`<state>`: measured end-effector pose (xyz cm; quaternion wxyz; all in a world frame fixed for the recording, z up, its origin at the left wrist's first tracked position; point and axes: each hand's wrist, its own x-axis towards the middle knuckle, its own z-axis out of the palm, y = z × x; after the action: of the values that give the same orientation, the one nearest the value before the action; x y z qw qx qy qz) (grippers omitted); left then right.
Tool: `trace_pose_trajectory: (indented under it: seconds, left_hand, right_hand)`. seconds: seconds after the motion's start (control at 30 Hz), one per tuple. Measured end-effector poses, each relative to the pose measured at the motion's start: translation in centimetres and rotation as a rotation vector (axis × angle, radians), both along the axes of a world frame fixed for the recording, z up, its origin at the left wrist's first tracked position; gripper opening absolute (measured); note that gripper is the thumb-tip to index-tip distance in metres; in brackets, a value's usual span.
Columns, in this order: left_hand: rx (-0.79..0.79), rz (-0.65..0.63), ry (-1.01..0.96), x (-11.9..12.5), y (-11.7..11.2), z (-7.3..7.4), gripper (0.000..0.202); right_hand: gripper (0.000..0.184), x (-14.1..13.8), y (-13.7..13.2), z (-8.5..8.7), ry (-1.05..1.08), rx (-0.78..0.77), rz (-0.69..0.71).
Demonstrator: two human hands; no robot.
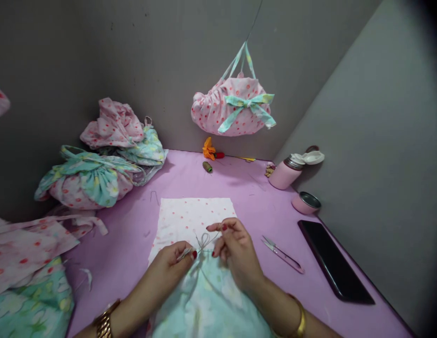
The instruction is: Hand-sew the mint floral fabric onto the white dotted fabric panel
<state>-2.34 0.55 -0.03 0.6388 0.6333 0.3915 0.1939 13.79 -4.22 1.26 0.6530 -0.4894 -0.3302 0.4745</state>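
Note:
My left hand (176, 260) is closed, thumb and fingers pinching the gathered edge of a mint-green floral cloth (207, 305). Loops of grey thread (204, 240) rise from that edge between my two hands. Just to the right, my right hand (235, 251) pinches the thread between thumb and forefinger, its other fingers curled near the cloth edge. Whether a needle is in those fingertips is too small to tell. Under and beyond the hands lies a white cloth with red dots (193, 211).
Thread snips (283, 254) and a black phone (334, 260) lie at right, behind them a pink flask (285, 173) and its cup (306, 203). Thread spools (207, 166) sit at the back. Sewn bags (95, 178) pile up left; a dotted bag (235, 105) hangs above.

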Motion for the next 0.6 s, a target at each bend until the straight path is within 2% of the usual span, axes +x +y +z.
trace_pose_trajectory:
  seconds: [0.1,0.2,0.3,0.4,0.53,0.6]
  left_hand:
    - [-0.089,0.008,-0.031,-0.1,0.1,0.3,0.025]
    - [-0.145,0.042,-0.037,-0.2,0.2,0.7,0.027]
    - [-0.158,0.058,-0.019,-0.3,0.3,0.8,0.026]
    - [-0.148,0.046,-0.02,-0.3,0.3,0.5,0.025]
    - [-0.143,0.045,-0.011,-0.2,0.4,0.4,0.025]
    - [-0.15,0.055,-0.02,-0.2,0.4,0.6,0.025]
  right_hand:
    - [0.025,2.7,0.9,0.6,0.332,-0.054,-0.113]
    - [0.024,6.3,1.3,1.0,0.454,-0.093,-0.267]
    - [0.022,9.4,1.2,0.7,0.398,-0.11,-0.46]
    - [0.02,11.2,0.9,0.2,0.323,-0.042,-0.626]
    - [0.015,11.0,0.7,0.3,0.188,0.104,-0.773]
    - [0.015,9.8,0.6,0.4,0.098,0.168,-0.758]
